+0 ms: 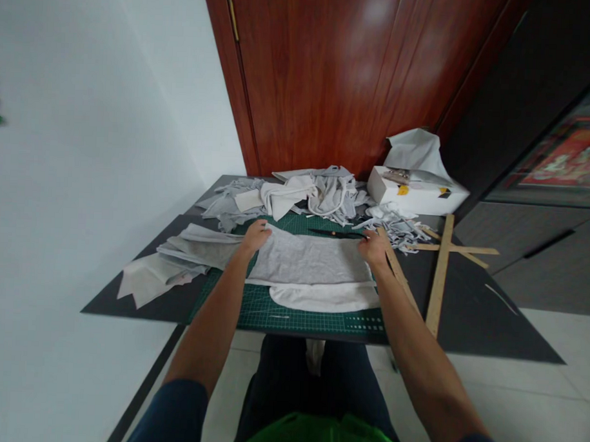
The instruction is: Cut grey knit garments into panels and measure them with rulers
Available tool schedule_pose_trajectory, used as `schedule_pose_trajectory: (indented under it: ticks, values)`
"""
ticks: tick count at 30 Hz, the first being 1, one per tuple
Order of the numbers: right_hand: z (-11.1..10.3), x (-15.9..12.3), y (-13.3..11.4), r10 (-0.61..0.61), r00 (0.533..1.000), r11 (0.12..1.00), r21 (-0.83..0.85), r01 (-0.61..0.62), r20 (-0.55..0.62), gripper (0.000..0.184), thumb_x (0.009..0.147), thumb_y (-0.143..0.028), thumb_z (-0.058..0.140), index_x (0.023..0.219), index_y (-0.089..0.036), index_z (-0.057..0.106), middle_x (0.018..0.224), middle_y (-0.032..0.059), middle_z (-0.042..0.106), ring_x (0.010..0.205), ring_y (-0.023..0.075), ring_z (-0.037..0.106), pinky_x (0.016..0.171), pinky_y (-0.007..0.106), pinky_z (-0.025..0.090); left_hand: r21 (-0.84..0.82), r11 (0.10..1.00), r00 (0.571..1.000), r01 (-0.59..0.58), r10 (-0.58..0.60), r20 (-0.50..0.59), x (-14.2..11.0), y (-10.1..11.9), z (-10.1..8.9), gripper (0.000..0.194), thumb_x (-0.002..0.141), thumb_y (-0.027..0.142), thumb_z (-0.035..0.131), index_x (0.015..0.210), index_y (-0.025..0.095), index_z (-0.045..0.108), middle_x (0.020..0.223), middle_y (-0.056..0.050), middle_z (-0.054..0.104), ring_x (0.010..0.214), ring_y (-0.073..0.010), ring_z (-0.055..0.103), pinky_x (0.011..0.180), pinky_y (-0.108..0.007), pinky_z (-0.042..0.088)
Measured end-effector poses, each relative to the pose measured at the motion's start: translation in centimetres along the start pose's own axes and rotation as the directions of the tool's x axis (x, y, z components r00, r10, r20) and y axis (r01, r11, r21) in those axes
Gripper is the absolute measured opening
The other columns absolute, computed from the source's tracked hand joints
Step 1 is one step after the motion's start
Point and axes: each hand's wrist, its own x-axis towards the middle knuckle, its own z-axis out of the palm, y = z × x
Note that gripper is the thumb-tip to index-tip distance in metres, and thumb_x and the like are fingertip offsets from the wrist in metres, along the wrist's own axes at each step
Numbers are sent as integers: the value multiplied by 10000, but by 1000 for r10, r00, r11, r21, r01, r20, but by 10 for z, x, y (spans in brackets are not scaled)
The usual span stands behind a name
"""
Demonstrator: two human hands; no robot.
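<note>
A light grey piece of fabric (pixel 313 260) lies spread over the green cutting mat (pixel 296 321), with a white strip (pixel 326 297) of cloth along its near side. My left hand (pixel 256 235) pinches the fabric's far left corner. At the far right corner, my right hand (pixel 372 245) has its fingers closed on the same fabric. Black-handled scissors (pixel 336 233) lie just beyond the far edge, their handles beside my right fingers. Whether those fingers also touch the handles is hard to tell.
Stacked grey cloth (pixel 192 246) lies on the left. Heaped fabric (pixel 320 189) and scraps (pixel 396 226) lie along the back, near a white box (pixel 416 192). Wooden rulers (pixel 439 277) cross on the right of the dark table (pixel 495 312). A wooden door (pixel 319 80) stands behind.
</note>
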Motion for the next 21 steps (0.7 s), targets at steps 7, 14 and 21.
schedule_pose_trajectory:
  ticks: [7, 14, 21]
  values:
    - [30, -47, -62, -210, 923, 972, 167, 163, 322, 237, 830, -153, 604, 986, -208, 774, 945, 67, 797, 868, 220, 721, 852, 331, 549, 182, 955, 965, 236, -252, 71, 2, -19, -9, 289, 618, 164, 774, 899, 172, 706, 668, -7, 642, 651, -208, 648, 585, -275, 486]
    - [68, -103, -134, -560, 648, 828, 386, 407, 516, 274, 817, -316, 831, 1079, -248, 789, 1119, 68, 787, 1066, 292, 683, 1035, 447, 486, 348, 906, 912, 242, -335, 237, -15, -15, -25, 237, 575, 203, 830, 493, 209, 608, 449, -16, 531, 576, -254, 657, 545, -297, 425]
    - [101, -130, -175, -445, 796, 891, 286, 351, 410, 336, 769, -246, 845, 1094, -273, 762, 1112, 54, 778, 1129, 314, 604, 1020, 411, 432, -87, 938, 896, 335, -289, 337, -37, 6, -21, 198, 747, 281, 749, 626, 193, 620, 561, -43, 628, 546, -196, 621, 530, -277, 474]
